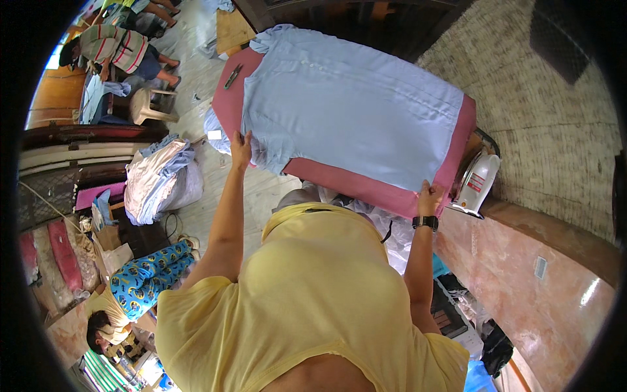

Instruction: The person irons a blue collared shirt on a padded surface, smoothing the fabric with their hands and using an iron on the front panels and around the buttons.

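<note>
A light blue shirt (339,108) lies spread over a pink padded ironing board (326,174), its button placket along the far part. My left hand (241,150) pinches the shirt's near edge toward the left, where part of the cloth hangs over the board's side. At the near right corner of the hem, my right hand (428,198) has its fingers closed on the cloth; a dark watch is on that wrist. A white iron (478,181) rests on a stand just beyond the board's right end. Small thread snips (232,76) lie on the board's left end.
Piled garments (163,179) stand to the left, with a plastic chair (150,106) farther back. One person (121,52) works at the far left; another in patterned blue trousers (147,277) is at the lower left. A marble-patterned surface (522,274) lies at the right.
</note>
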`<act>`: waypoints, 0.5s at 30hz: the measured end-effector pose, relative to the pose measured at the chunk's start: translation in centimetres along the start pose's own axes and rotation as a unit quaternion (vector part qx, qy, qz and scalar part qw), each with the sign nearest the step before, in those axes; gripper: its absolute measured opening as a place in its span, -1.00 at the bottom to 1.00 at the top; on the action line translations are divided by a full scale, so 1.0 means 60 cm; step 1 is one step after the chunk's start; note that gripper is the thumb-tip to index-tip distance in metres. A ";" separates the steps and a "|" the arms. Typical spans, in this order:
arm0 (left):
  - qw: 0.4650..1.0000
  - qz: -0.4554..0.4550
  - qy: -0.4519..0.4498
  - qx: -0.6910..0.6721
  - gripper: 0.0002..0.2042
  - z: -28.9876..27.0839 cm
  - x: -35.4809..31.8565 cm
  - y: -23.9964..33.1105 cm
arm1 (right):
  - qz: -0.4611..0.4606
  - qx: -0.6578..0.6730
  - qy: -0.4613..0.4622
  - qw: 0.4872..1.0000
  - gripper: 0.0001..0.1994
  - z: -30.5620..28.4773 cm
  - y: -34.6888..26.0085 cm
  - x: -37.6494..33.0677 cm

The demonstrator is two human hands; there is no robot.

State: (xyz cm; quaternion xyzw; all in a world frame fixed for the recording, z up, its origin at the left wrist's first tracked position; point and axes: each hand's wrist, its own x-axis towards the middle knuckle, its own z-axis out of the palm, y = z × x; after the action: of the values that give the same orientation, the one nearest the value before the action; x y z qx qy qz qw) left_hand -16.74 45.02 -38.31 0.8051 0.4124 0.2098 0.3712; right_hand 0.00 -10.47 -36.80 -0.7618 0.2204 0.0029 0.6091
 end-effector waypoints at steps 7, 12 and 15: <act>0.992 0.027 0.012 -0.124 -0.77 -0.014 -0.017 0.089 | 0.068 0.185 -0.076 0.977 -0.68 -0.056 -0.069 0.048; 0.986 -0.001 -0.040 -0.159 -0.82 -0.039 -0.058 0.121 | 0.106 0.092 -0.090 0.986 -0.64 -0.151 -0.105 0.017; 0.992 -0.003 -0.032 -0.120 -0.81 -0.042 -0.087 0.082 | 0.152 0.003 -0.147 0.977 -0.72 -0.186 -0.085 -0.014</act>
State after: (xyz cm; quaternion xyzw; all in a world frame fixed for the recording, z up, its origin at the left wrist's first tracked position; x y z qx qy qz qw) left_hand -18.87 39.90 -33.10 0.7596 0.3746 0.2307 0.4790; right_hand -1.99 -19.75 -28.92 -0.7090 0.2412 0.2068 0.6296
